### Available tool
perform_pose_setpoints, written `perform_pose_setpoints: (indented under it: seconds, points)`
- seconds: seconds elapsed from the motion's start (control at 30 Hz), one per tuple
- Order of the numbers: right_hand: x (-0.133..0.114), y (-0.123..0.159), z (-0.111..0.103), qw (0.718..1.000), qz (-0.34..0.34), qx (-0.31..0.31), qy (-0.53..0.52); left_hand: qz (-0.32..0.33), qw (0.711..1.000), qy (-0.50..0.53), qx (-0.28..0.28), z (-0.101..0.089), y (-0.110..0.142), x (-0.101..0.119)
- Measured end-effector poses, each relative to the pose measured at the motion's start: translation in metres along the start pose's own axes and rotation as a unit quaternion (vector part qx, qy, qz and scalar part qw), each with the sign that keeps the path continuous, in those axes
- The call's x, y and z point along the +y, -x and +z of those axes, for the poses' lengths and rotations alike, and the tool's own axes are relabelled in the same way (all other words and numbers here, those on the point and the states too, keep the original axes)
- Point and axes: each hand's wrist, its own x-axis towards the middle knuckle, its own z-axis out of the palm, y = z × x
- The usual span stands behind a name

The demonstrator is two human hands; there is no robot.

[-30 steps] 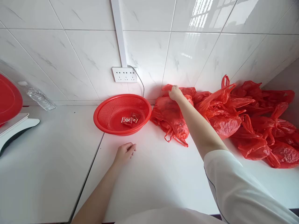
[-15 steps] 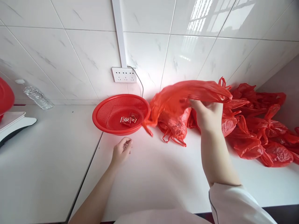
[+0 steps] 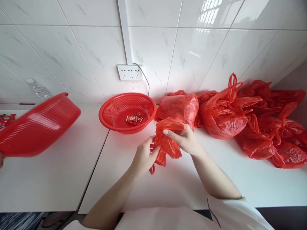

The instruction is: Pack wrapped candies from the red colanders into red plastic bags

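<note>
A crumpled red plastic bag [image 3: 169,145] is between my two hands, above the white table in front of me. My left hand [image 3: 143,157] pinches its left edge, with a loop of the bag dangling below. From the right, my right hand [image 3: 185,139] grips the upper part, thumb on top and the other fingers partly hidden behind the plastic. Just beyond my left hand stands a red perforated basket [image 3: 105,119] with a few small red-and-white packets [image 3: 131,119] in it. Behind my right hand lies a filled red bag [image 3: 181,105].
More red bags [image 3: 224,119] are piled along the right side against the tiled wall. At left, another person's hand [image 3: 1,159] holds a tilted red basket [image 3: 45,127]. A clear plastic bottle [image 3: 41,90] leans at the wall. A socket strip [image 3: 129,73] hangs above the basket.
My right hand has brought the red bag down and toward me, and my left hand has moved right and taken hold of it. At left, the other red basket has come further into view, tilted.
</note>
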Motion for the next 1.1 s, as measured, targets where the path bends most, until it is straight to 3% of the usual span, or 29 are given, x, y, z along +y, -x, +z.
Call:
perform_pose_setpoints:
  seconds: [0.1, 0.2, 0.43, 0.53, 0.63, 0.73, 0.87, 0.97, 1.1]
  points:
    - [0.006, -0.003, -0.011, 0.996, 0.011, 0.081, -0.025, -0.066, 0.995, 0.063, -0.035, -0.013, -0.008, -0.014]
    - [0.015, -0.007, -0.029, 0.988, 0.026, 0.149, 0.012, -0.089, 0.989, 0.111, -0.045, -0.035, -0.008, -0.014]
    - [0.021, -0.014, -0.052, 0.991, 0.057, 0.116, 0.025, -0.099, 0.974, 0.188, -0.085, -0.07, -0.006, -0.011]
    - [0.018, -0.012, -0.06, 0.99, 0.038, 0.109, 0.077, -0.094, 0.974, 0.206, -0.025, -0.073, -0.008, -0.018]
    - [0.014, -0.006, -0.069, 0.991, 0.015, 0.098, 0.09, -0.076, 0.989, 0.112, 0.055, -0.075, -0.005, -0.019]
    - [0.01, 0.001, -0.077, 0.991, 0.026, 0.112, 0.071, -0.01, 0.995, -0.051, 0.081, -0.076, 0.004, -0.012]
    - [0.001, 0.006, -0.071, 0.979, 0.023, 0.188, 0.071, 0.114, 0.957, -0.259, 0.072, -0.071, 0.016, 0.009]
    - [-0.007, 0.008, -0.052, 0.985, 0.019, 0.164, 0.06, 0.178, 0.942, -0.283, 0.016, -0.053, 0.021, 0.027]
    - [-0.011, 0.011, -0.021, 0.997, 0.041, 0.012, 0.057, 0.19, 0.96, -0.177, -0.105, -0.019, 0.02, 0.04]
